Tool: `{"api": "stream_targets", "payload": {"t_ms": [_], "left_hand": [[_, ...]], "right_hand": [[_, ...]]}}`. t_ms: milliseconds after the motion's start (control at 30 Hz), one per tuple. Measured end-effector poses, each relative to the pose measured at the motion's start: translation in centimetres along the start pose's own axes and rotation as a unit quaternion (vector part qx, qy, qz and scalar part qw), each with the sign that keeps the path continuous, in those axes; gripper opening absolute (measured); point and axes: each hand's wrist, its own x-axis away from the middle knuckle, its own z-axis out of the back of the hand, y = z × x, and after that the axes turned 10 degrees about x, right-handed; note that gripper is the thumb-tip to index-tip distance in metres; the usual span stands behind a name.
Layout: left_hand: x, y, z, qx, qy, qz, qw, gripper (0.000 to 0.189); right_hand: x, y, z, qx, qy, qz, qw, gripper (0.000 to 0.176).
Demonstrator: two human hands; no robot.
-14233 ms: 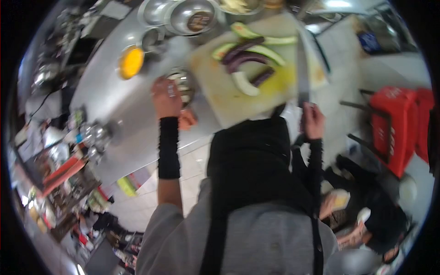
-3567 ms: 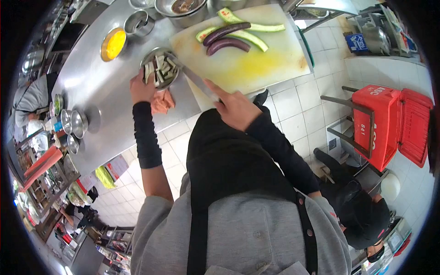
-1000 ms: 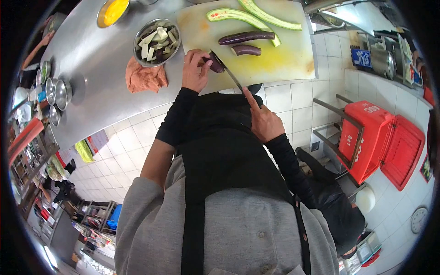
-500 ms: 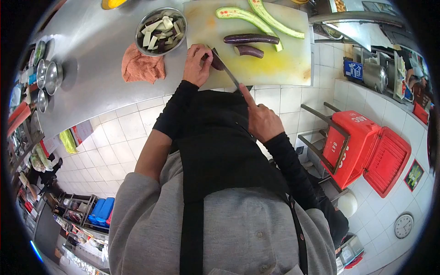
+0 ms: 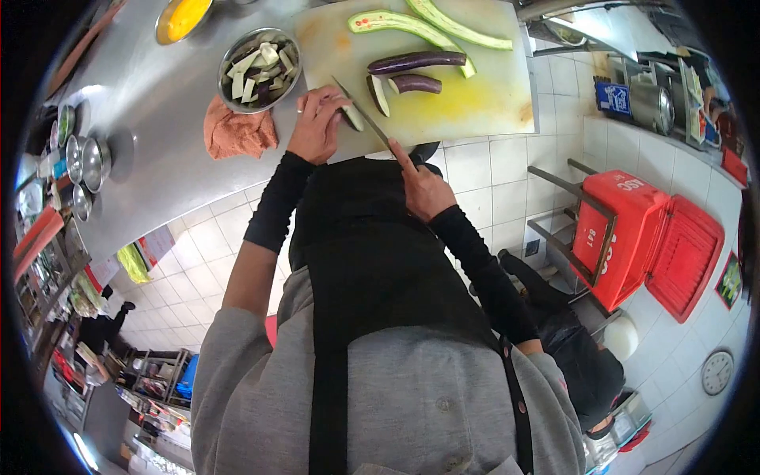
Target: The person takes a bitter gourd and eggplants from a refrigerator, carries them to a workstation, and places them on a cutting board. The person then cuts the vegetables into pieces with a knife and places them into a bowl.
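Observation:
My left hand [image 5: 317, 125] is closed on a halved piece of eggplant [image 5: 352, 118] near the front edge of the white cutting board [image 5: 475, 119]. In my right hand [image 5: 427, 190] is a knife [image 5: 362, 111], its blade lying just right of that piece and the index finger stretched along it. Beyond the blade lies another eggplant half [image 5: 378, 96], pale cut face showing. Two purple eggplant lengths, one long [image 5: 417, 62] and one short [image 5: 416, 83], rest farther back. A metal bowl [image 5: 224, 89] left of the board holds cut eggplant pieces [image 5: 265, 67].
Long green gourd halves [image 5: 412, 25] lie at the board's back. An orange cloth [image 5: 237, 131] sits on the steel counter [image 5: 158, 142], with a bowl of yellow liquid [image 5: 187, 19] behind. A red cooler [image 5: 617, 237] stands to the right, near another person in dark clothes [image 5: 574, 356].
The eggplant piece under the knife is now split: one half lies right of the blade, the other stays by my left hand. Both hands have shifted left in the view.

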Motion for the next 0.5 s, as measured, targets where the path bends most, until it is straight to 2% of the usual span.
{"api": "stream_targets", "payload": {"t_ms": [133, 233, 333, 500], "left_hand": [[1.6, -1.8, 0.7, -0.012, -0.068, -0.036, 0.997, 0.03], [2.2, -2.1, 0.5, -0.051, -0.05, -0.054, 0.996, 0.027], [2.2, -2.1, 0.3, -0.043, -0.039, -0.056, 0.997, 0.026], [2.3, -2.2, -0.2, -0.041, -0.034, -0.037, 0.998, 0.03]], "right_hand": [[1.1, -0.7, 3.0, 0.027, -0.006, -0.015, 0.999, 0.084], [3.1, -2.0, 4.6, 0.064, -0.002, -0.008, 0.998, 0.091], [3.8, -2.4, 5.1, 0.077, -0.041, 0.006, 0.996, 0.099], [3.6, -2.3, 5.6, 0.106, -0.046, 0.019, 0.993, 0.1]]}}
